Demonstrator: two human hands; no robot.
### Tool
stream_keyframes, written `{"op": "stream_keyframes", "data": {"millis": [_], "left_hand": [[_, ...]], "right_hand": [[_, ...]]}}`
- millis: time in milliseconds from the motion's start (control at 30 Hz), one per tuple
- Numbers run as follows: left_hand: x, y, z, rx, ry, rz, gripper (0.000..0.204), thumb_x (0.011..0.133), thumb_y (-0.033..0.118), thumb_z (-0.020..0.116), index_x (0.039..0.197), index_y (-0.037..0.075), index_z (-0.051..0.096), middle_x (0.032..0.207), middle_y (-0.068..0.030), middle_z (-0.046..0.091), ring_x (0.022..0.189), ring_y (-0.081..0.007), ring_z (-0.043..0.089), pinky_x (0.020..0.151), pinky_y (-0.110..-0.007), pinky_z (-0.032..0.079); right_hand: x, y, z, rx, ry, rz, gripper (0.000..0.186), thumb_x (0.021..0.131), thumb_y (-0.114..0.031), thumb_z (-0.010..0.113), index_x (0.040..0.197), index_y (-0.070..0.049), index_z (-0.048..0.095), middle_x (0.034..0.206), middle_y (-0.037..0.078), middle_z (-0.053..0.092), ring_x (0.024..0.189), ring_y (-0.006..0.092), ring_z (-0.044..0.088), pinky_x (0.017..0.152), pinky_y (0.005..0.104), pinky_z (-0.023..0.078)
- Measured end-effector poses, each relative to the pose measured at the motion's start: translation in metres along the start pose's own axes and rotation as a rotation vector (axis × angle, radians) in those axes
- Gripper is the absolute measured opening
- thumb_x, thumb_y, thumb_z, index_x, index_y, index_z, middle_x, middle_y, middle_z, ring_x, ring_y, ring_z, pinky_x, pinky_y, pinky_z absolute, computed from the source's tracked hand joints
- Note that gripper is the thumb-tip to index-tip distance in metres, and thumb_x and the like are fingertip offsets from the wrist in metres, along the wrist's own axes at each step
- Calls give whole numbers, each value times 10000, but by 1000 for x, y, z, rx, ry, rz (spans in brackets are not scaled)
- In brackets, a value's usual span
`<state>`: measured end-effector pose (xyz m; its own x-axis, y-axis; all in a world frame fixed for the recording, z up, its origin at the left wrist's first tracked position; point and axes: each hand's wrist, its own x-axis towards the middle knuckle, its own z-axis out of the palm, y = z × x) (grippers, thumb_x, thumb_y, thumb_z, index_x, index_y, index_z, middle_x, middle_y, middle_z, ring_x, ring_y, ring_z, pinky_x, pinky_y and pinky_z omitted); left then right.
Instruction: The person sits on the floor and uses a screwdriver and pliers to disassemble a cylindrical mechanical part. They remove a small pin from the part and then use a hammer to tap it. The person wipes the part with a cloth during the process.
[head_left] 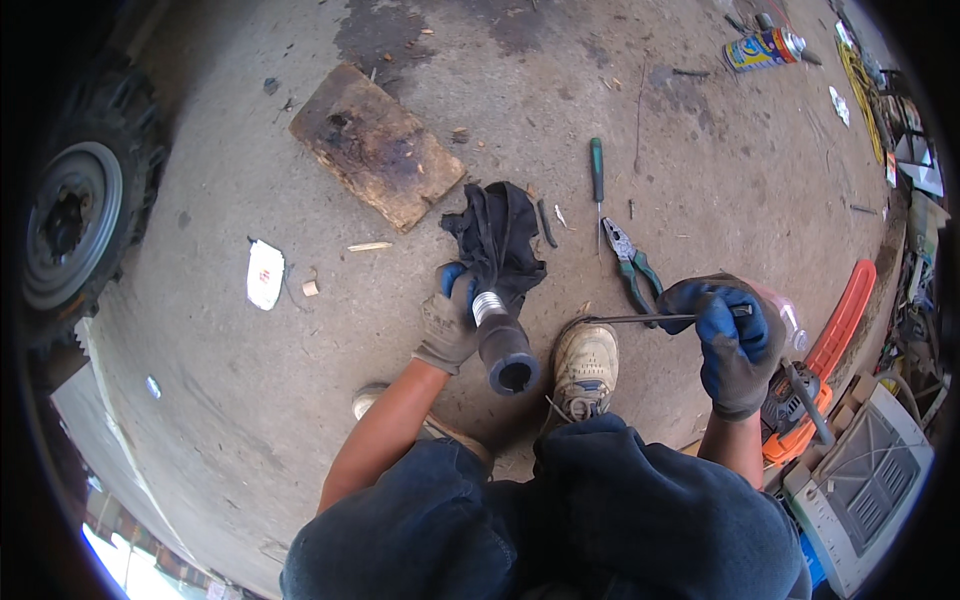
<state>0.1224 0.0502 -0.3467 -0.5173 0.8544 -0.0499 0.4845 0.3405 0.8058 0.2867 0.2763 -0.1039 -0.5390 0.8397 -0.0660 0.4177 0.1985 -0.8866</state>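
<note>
My left hand (447,328), in a grey and blue work glove, is closed around a dark cylindrical metal part with a hollow end (508,356) and a silver ribbed section. A crumpled black cloth (496,225) hangs at the part's far side, against the gloved fingers. Off to the right, my gloved right hand (738,345) pinches a thin dark metal rod (640,319). The rod points left, its far end over the toe of my right shoe (587,360), apart from the metal part. Whether the end in my palm has a handle is hidden.
Pliers (632,268) and a green-handled screwdriver (597,172) lie on the concrete ahead. A stained wooden board (375,150) is at the far left, near a wheel (75,225). An orange chainsaw (795,408) stands right, with a spray can (763,50) farther off.
</note>
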Motion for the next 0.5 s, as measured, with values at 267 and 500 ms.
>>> {"op": "stream_keyframes", "data": {"millis": [267,500], "left_hand": [[0,5,-7,-4,-79,-9,617,803,235,791,1318,116,473,1230,-204,494,1015,-446,610,792,-489,538],[1,0,-2,6,-5,32,630,756,313,818,1273,99,527,1202,-208,530,954,-437,634,729,-493,540]], "right_hand": [[-1,5,6,151,-115,106,203,932,-120,675,1016,63,646,930,153,692,780,195,657,700,308,535],[2,1,13,153,-196,149,234,966,-155,653,990,77,664,928,176,716,760,213,695,680,323,565]]}}
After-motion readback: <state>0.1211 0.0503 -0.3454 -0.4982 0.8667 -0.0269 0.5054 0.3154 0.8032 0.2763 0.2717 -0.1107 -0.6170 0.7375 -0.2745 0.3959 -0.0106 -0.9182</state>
